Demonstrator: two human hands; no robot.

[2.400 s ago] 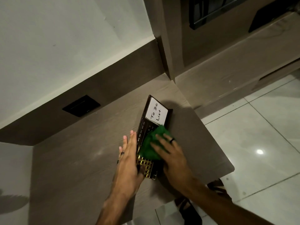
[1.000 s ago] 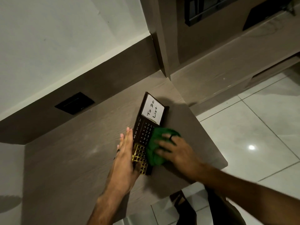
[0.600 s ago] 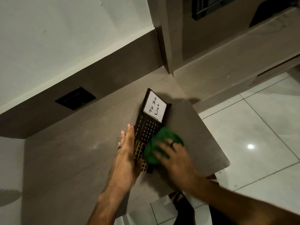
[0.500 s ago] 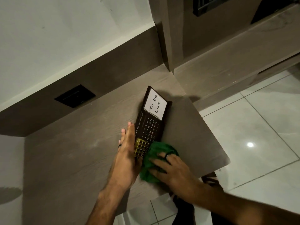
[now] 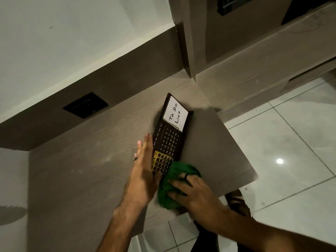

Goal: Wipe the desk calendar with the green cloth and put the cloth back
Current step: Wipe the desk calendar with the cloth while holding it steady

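Note:
A dark brown desk calendar (image 5: 170, 140) lies flat on the brown desk (image 5: 81, 171), with a white "To Do List" note at its far end and a gold grid near me. My left hand (image 5: 143, 171) rests flat with straight fingers against the calendar's left edge. My right hand (image 5: 192, 190) presses a crumpled green cloth (image 5: 171, 186) down at the calendar's near end, by the desk's front edge. The cloth hides the calendar's near right corner.
A black wall socket plate (image 5: 85, 104) sits in the brown backsplash behind the desk. A lower brown ledge (image 5: 263, 70) runs to the right. White floor tiles (image 5: 291, 142) lie below the desk's right edge, with a sandal (image 5: 236, 199) near my feet.
My right hand has slid the green cloth from the calendar's middle toward its near end, uncovering the date numbers. My left hand has stayed at the left edge.

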